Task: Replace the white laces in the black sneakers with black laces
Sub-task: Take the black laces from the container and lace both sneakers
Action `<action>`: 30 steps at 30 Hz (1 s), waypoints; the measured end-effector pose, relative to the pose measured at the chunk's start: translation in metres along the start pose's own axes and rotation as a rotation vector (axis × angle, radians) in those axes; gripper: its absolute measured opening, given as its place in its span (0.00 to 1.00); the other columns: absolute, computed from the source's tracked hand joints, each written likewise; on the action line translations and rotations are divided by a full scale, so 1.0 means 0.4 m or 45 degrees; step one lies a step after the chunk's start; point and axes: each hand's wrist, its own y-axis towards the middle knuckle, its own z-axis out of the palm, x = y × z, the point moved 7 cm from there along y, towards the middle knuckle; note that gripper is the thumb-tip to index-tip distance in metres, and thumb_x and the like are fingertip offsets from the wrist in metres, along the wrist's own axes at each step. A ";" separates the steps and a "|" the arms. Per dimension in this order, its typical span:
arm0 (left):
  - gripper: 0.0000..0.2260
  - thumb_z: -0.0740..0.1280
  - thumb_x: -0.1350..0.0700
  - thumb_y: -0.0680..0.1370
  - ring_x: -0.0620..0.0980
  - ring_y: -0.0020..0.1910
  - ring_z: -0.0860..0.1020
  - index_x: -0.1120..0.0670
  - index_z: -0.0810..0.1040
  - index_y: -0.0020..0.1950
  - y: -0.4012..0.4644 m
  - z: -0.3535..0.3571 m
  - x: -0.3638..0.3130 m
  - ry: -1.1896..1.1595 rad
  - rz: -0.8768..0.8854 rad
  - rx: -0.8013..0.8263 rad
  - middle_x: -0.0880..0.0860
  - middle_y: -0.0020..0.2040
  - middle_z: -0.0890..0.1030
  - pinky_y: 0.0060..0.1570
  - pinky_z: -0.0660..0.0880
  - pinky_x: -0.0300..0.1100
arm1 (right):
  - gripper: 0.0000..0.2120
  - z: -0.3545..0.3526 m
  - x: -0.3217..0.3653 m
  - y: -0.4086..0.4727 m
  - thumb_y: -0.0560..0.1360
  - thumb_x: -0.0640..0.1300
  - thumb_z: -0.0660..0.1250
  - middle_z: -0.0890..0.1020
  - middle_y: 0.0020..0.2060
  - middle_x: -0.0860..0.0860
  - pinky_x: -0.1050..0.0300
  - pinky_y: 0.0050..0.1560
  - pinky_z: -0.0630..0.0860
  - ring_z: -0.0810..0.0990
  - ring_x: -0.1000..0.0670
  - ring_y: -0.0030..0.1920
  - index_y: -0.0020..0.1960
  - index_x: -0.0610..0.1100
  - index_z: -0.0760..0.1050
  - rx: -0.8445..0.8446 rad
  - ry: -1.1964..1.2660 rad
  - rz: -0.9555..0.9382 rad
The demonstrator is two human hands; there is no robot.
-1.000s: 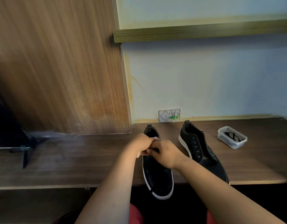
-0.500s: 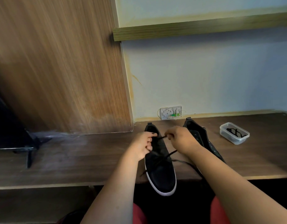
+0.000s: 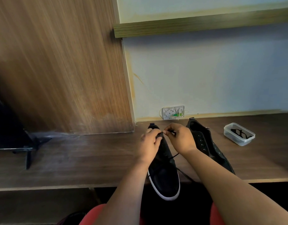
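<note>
Two black sneakers with white soles lie on the dark wooden desk. The left sneaker (image 3: 164, 177) has its toe hanging over the front edge. My left hand (image 3: 149, 143) grips its upper near the top eyelets. My right hand (image 3: 180, 138) pinches the end of a black lace (image 3: 175, 155) close to the left hand's fingertips. The lace trails down across the shoe and off the desk edge. The right sneaker (image 3: 203, 140) lies beside it with bare eyelets, partly hidden by my right forearm.
A clear plastic tub (image 3: 239, 134) holding another black lace sits at the right on the desk (image 3: 91, 159). A white wall socket plate (image 3: 172, 112) is behind the shoes. A dark monitor stand (image 3: 29, 150) is at the left. A wooden panel rises behind.
My right hand moved back toward the left hand and the top of the left sneaker, bringing the lace end with it. The left hand shifted slightly up the shoe.
</note>
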 end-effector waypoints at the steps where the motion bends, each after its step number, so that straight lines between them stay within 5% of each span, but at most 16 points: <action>1: 0.07 0.69 0.60 0.77 0.43 0.37 0.69 0.56 0.83 0.54 -0.003 0.003 0.000 -0.011 0.013 -0.026 0.53 0.43 0.77 0.36 0.63 0.27 | 0.04 0.014 -0.014 0.002 0.76 0.45 0.68 0.82 0.41 0.51 0.51 0.46 0.78 0.79 0.50 0.44 0.45 0.46 0.80 0.040 -0.009 0.053; 4: 0.03 0.69 0.58 0.76 0.43 0.37 0.70 0.52 0.82 0.47 0.001 0.030 0.030 -0.131 -0.171 0.024 0.46 0.40 0.72 0.34 0.62 0.28 | 0.04 0.031 -0.045 0.009 0.77 0.46 0.68 0.83 0.42 0.51 0.52 0.47 0.78 0.80 0.50 0.44 0.47 0.46 0.81 0.081 -0.071 0.183; 8: 0.07 0.64 0.59 0.75 0.45 0.30 0.66 0.55 0.74 0.37 -0.032 0.097 0.100 -1.057 -1.090 0.325 0.50 0.35 0.69 0.29 0.59 0.37 | 0.04 0.017 -0.064 0.008 0.74 0.40 0.70 0.79 0.45 0.50 0.62 0.46 0.72 0.77 0.52 0.44 0.47 0.46 0.80 -0.021 -0.048 0.301; 10: 0.09 0.63 0.59 0.76 0.43 0.26 0.59 0.56 0.72 0.36 -0.050 0.106 0.102 -1.280 -1.273 0.337 0.49 0.32 0.64 0.25 0.55 0.36 | 0.08 0.018 -0.057 -0.007 0.72 0.36 0.69 0.81 0.43 0.51 0.66 0.43 0.71 0.78 0.53 0.42 0.44 0.48 0.80 0.015 0.200 0.345; 14: 0.10 0.62 0.58 0.78 0.43 0.27 0.61 0.55 0.75 0.37 -0.045 0.089 0.083 -1.190 -1.181 0.350 0.47 0.31 0.67 0.27 0.57 0.36 | 0.05 0.069 0.006 -0.041 0.70 0.46 0.74 0.83 0.39 0.51 0.64 0.43 0.73 0.79 0.52 0.42 0.45 0.46 0.82 0.374 0.048 0.083; 17: 0.09 0.62 0.58 0.80 0.44 0.31 0.65 0.53 0.76 0.40 -0.040 0.064 0.064 -1.060 -1.068 0.363 0.47 0.34 0.71 0.30 0.60 0.38 | 0.07 0.055 0.039 -0.037 0.74 0.48 0.71 0.81 0.37 0.51 0.53 0.52 0.70 0.76 0.49 0.43 0.40 0.45 0.81 0.266 -0.130 -0.118; 19: 0.09 0.62 0.57 0.81 0.45 0.34 0.69 0.52 0.76 0.42 -0.047 0.051 0.063 -1.071 -1.072 0.330 0.48 0.37 0.75 0.30 0.62 0.36 | 0.11 0.026 0.032 -0.030 0.74 0.44 0.68 0.78 0.36 0.53 0.54 0.52 0.66 0.74 0.50 0.45 0.32 0.49 0.77 0.230 -0.005 -0.022; 21: 0.09 0.61 0.56 0.82 0.55 0.48 0.77 0.53 0.76 0.42 -0.050 0.039 0.064 -1.084 -1.080 0.285 0.55 0.47 0.80 0.35 0.65 0.38 | 0.15 -0.019 0.013 -0.027 0.71 0.42 0.67 0.76 0.33 0.53 0.55 0.49 0.66 0.75 0.52 0.40 0.25 0.49 0.73 0.178 0.450 0.210; 24: 0.09 0.61 0.55 0.82 0.64 0.69 0.68 0.55 0.77 0.45 -0.051 0.030 0.072 -1.019 -1.089 0.251 0.64 0.67 0.73 0.49 0.71 0.47 | 0.05 -0.098 -0.001 -0.041 0.66 0.47 0.67 0.78 0.29 0.54 0.62 0.42 0.73 0.77 0.57 0.33 0.33 0.49 0.80 -0.044 1.025 0.396; 26: 0.08 0.61 0.55 0.82 0.64 0.69 0.68 0.56 0.77 0.49 -0.059 0.035 0.083 -0.968 -1.105 0.253 0.64 0.67 0.73 0.61 0.70 0.53 | 0.07 -0.129 -0.030 -0.055 0.68 0.49 0.70 0.76 0.26 0.54 0.62 0.36 0.72 0.76 0.55 0.29 0.34 0.47 0.78 -0.176 1.252 0.493; 28: 0.08 0.60 0.55 0.82 0.61 0.66 0.71 0.56 0.77 0.49 -0.053 0.037 0.091 -0.934 -1.062 0.243 0.61 0.62 0.77 0.54 0.69 0.47 | 0.17 -0.136 -0.061 -0.065 0.74 0.51 0.68 0.71 0.23 0.54 0.58 0.36 0.68 0.72 0.53 0.27 0.28 0.49 0.72 -0.244 1.509 0.655; 30: 0.09 0.61 0.55 0.82 0.54 0.58 0.74 0.56 0.78 0.49 -0.045 0.040 0.087 -0.891 -0.979 0.284 0.54 0.55 0.78 0.48 0.67 0.41 | 0.22 -0.134 -0.084 -0.069 0.77 0.55 0.64 0.72 0.23 0.52 0.56 0.39 0.68 0.74 0.50 0.31 0.27 0.47 0.73 -0.157 1.231 0.748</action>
